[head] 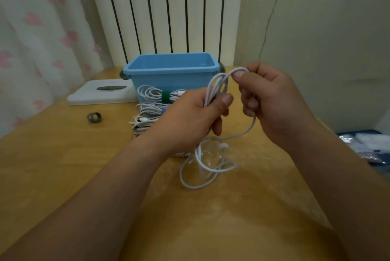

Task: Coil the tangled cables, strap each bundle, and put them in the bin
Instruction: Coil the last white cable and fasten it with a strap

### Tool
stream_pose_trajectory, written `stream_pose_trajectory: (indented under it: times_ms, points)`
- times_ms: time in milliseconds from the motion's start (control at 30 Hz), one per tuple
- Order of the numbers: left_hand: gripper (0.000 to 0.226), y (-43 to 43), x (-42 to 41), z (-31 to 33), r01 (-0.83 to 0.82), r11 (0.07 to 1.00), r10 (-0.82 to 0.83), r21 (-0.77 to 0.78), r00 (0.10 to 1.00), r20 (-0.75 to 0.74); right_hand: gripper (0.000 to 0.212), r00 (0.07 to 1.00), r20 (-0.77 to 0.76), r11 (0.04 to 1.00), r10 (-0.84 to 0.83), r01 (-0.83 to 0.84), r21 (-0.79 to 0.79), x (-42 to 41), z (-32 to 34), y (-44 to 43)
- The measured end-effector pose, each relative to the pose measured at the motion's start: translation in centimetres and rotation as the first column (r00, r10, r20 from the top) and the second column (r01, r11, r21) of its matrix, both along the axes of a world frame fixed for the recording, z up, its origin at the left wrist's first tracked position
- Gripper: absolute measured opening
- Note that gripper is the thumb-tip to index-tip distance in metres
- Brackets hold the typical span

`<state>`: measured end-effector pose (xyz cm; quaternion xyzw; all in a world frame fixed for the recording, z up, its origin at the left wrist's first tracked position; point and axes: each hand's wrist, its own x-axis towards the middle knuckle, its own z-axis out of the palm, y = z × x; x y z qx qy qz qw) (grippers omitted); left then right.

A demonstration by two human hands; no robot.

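Left hand [190, 117] and right hand [272, 100] grip white cable [251, 125].

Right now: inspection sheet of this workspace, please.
Surface: glossy yellow-brown wooden tabletop.
Job's things: light blue plastic bin at the back; strapped white cable bundles piled in front of it, top one with a green strap.
Clutter: flat white box left of the bin; small grey roll; blue packets at right edge.
Hands: left hand grips the loose white cable by its coiled loops; right hand pinches the top loop.
Cables: held cable half coiled, tail lying on the tabletop.
Surroundings: white ribbed radiator, pink-heart curtain, cracked wall.
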<state>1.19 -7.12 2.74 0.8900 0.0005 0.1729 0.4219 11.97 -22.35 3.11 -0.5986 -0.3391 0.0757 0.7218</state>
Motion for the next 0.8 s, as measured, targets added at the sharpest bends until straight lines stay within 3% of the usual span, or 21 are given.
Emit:
stream_pose_trajectory:
  times_ms: [67,133,233,300,433,500,700,800]
  points:
    - [0.038,0.0,0.1,-0.3,0.015,0.996,-0.011,-0.092,0.999,0.05,0.01,1.0,0.008,1.0,0.003,-0.003,-0.011,0.0,-0.1,0.0]
    - [0.037,0.1,0.3,-0.3,0.01,0.942,0.017,-0.335,0.997,0.079,0.011,1.0,0.024,0.999,0.011,-0.01,-0.048,0.2,-0.2,0.0]
    - [0.036,0.6,0.0,0.6,-0.026,0.736,0.112,-0.677,0.99,0.084,0.013,0.999,0.007,0.991,0.04,-0.039,-0.128,0.1,-0.2,0.0]
    - [0.041,1.0,0.1,0.7,-0.014,0.705,0.145,-0.709,0.982,0.125,0.014,0.998,0.011,0.988,0.056,-0.054,-0.142,-0.3,-0.4,0.2]
    - [0.045,-0.3,0.5,0.0,0.071,0.836,0.037,-0.543,0.982,0.186,0.012,0.992,0.034,0.985,0.121,-0.116,-0.131,-2.4,-1.1,1.5]
    - [0.039,-1.1,0.7,-0.2,0.083,0.831,0.03,-0.55,0.981,0.193,0.01,0.992,0.057,0.986,0.111,-0.102,-0.132,-3.3,-1.4,2.2]
    - [0.044,-1.4,0.5,-0.3,-0.008,0.726,0.187,-0.688,0.964,0.186,0.014,0.993,0.092,0.983,0.073,-0.057,-0.175,-3.8,-1.5,2.3]
    - [0.044,0.2,0.4,0.8,0.099,0.51,0.24,-0.854,0.937,0.252,0.01,0.976,0.163,0.933,0.144,-0.079,-0.351,-3.3,-1.1,1.7]
